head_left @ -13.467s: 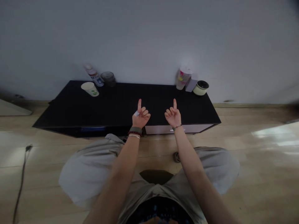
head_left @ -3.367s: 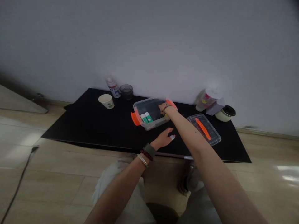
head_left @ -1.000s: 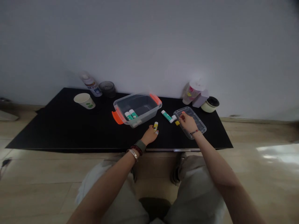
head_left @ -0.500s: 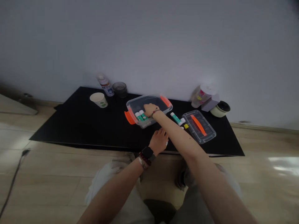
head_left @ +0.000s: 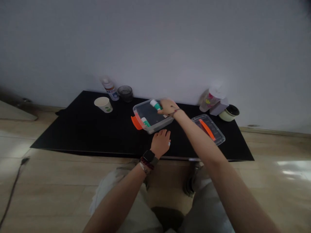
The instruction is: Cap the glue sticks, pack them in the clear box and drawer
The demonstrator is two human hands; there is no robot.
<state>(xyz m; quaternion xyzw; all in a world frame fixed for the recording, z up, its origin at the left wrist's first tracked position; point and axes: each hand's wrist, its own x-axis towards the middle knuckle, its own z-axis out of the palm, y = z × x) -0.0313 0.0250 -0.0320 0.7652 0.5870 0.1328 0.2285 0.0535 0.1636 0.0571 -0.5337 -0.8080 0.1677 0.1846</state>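
Lifting a green-and-white glue stick from the clear plastic box, we're clamping it in our right hand, another glue stick lying inside, our left hand open beside the box

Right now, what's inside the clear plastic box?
The clear plastic box holds one green-and-white glue stick; the right hand holds another above its rim. Whatever lies beneath that hand is hidden.

Pale wall, wooden floor

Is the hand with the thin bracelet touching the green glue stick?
Touching. The head view shows the right hand holding the white-and-green glue stick in its fingers, over the clear plastic box.
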